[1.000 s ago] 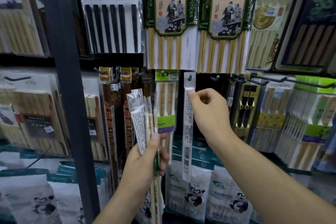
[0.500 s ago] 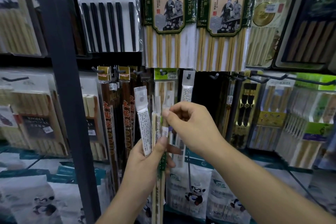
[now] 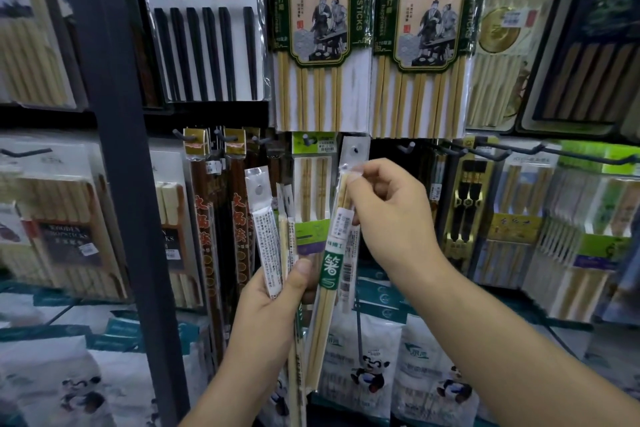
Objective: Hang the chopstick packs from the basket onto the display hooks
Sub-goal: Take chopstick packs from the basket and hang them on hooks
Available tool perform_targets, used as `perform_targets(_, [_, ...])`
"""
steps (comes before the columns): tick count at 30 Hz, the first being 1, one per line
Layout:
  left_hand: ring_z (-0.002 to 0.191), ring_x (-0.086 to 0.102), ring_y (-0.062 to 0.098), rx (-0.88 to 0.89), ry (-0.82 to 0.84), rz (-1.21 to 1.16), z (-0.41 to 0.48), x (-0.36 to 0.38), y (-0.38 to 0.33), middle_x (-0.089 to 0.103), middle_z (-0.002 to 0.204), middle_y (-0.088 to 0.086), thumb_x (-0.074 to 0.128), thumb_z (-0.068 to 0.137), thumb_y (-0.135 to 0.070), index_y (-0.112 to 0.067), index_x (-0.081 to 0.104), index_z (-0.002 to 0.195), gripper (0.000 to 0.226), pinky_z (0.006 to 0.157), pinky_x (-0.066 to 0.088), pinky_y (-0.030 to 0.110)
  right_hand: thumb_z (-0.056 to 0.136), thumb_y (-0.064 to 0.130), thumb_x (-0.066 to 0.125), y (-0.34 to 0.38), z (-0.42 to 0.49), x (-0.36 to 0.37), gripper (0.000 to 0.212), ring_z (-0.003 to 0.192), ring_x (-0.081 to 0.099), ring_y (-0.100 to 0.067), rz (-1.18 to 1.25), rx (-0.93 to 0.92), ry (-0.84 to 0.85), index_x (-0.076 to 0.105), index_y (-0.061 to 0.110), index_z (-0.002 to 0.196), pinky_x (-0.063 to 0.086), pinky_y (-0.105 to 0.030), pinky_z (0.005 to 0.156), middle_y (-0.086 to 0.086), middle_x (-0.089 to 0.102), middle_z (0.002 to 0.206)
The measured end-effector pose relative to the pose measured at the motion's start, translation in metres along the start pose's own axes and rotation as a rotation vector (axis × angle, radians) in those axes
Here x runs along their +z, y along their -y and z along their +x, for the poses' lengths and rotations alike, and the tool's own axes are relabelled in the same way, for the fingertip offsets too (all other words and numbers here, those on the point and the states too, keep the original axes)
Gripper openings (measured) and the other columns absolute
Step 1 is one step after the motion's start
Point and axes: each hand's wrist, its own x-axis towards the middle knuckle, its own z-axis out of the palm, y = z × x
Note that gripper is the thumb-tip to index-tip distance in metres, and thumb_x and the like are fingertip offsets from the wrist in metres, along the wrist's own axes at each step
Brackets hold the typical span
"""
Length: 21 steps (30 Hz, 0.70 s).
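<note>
Centre of frame, before a wall of hanging chopstick goods: both forearms rise from the bottom edge. Left hand, low centre, is closed in a fist-like grip around a fan of narrow chopstick packs, thumb pressed across their fronts; the packs stand upright, clear header tabs uppermost, long ends trailing down past the wrist. Right hand, centre and higher, wrist bent, fingers curled, pinches the clear top of a single pack between thumb and forefinger. That pack carries a green band and hangs tilted, its lower end crossing just beside the left hand's bundle. Just behind the right fingertips, one slim pack already hangs on a display hook, label side out. Large bamboo packs fill the upper centre; panda-printed bags sit lower centre.
</note>
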Motion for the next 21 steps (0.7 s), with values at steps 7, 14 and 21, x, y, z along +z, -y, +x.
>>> perform_targets(7, [0.084, 0.076, 0.011, -0.033, -0.028, 0.026, 0.001, -0.002, 0.003, 0.08, 0.093, -0.001, 0.065, 0.073, -0.066, -0.033, 0.078, 0.093, 0.041, 0.078, 0.053, 0.035, 0.103, 0.026, 0.056, 0.0, 0.016, 0.001, 0.033, 0.055, 0.052, -0.012, 0.024, 0.049, -0.08, 0.068, 0.008, 0.078, 0.046, -0.024, 0.05, -0.014, 0.063, 0.071])
perform_targets(14, [0.084, 0.077, 0.015, -0.035, -0.019, -0.033, 0.002, -0.003, 0.003, 0.08, 0.091, 0.005, 0.066, 0.077, -0.06, -0.013, 0.07, 0.105, 0.054, 0.062, 0.059, 0.022, 0.102, 0.03, 0.056, -0.004, 0.024, 0.001, 0.035, 0.057, 0.052, -0.01, 0.019, 0.067, -0.102, 0.068, 0.007, 0.079, 0.048, -0.026, 0.054, -0.003, 0.06, 0.066])
perform_targets(21, [0.055, 0.056, 0.015, -0.001, 0.015, -0.031, 0.003, -0.006, 0.003, 0.064, 0.068, 0.002, 0.064, 0.077, -0.063, -0.024, 0.067, 0.089, 0.041, 0.058, 0.051, 0.032, 0.101, 0.035, 0.058, -0.012, 0.027, -0.003, 0.04, 0.052, 0.043, -0.006, -0.098, 0.044, -0.106, 0.062, 0.009, 0.071, 0.04, -0.019, 0.052, 0.011, 0.047, 0.053])
